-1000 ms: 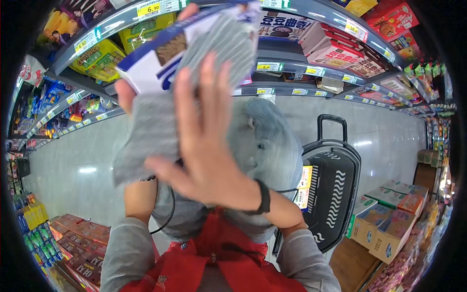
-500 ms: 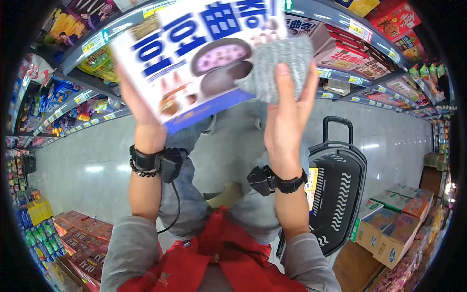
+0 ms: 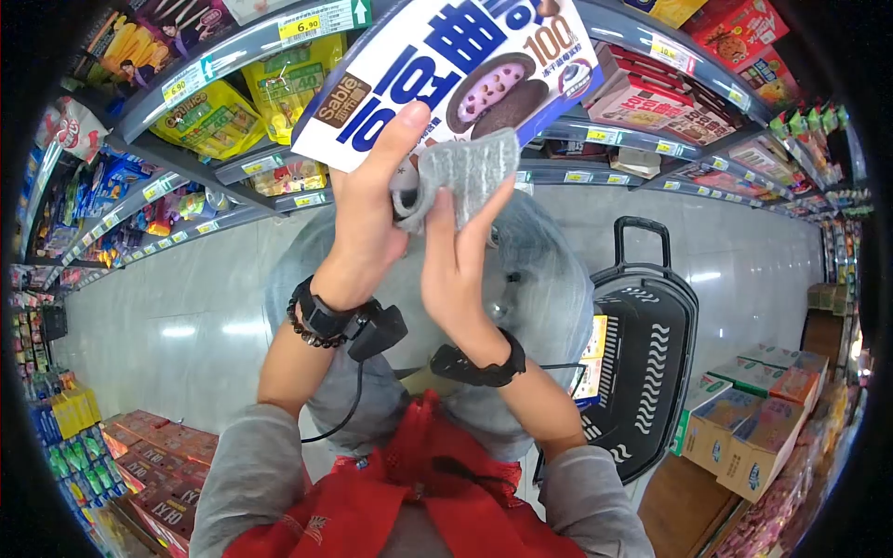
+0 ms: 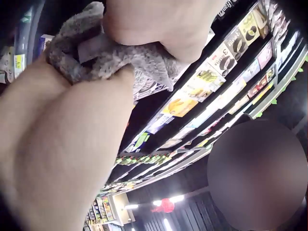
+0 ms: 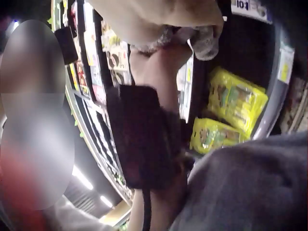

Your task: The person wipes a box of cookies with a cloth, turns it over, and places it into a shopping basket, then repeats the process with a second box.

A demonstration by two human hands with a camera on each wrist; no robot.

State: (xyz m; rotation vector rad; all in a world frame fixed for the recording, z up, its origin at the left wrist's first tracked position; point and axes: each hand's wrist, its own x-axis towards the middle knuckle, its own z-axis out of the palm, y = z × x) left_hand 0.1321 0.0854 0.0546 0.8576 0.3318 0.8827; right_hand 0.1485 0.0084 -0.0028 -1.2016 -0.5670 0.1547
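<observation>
In the head view, a white and blue cookie box (image 3: 446,70) is held up tilted before the shelf, its printed front facing me. My left hand (image 3: 367,209) grips the box at its lower edge, the thumb lying across the front. A grey cloth (image 3: 474,177) hangs folded over the lower part of the box. My right hand (image 3: 460,270) pinches this cloth close beside the left hand. In the left wrist view the cloth (image 4: 120,60) appears bunched between the hands; a bit of the cloth (image 5: 206,45) also shows in the right wrist view.
A black shopping basket (image 3: 642,372) stands on the floor to the right. Yellow snack bags (image 3: 209,121) and pink cookie boxes (image 3: 651,107) fill the shelf ahead. Cartons (image 3: 744,418) are stacked at right, brown-red boxes (image 3: 149,465) at lower left.
The box has turned from edge-on to front-facing. My right hand and the cloth have moved from the box's right side to its lower edge; my left hand has shifted right along it.
</observation>
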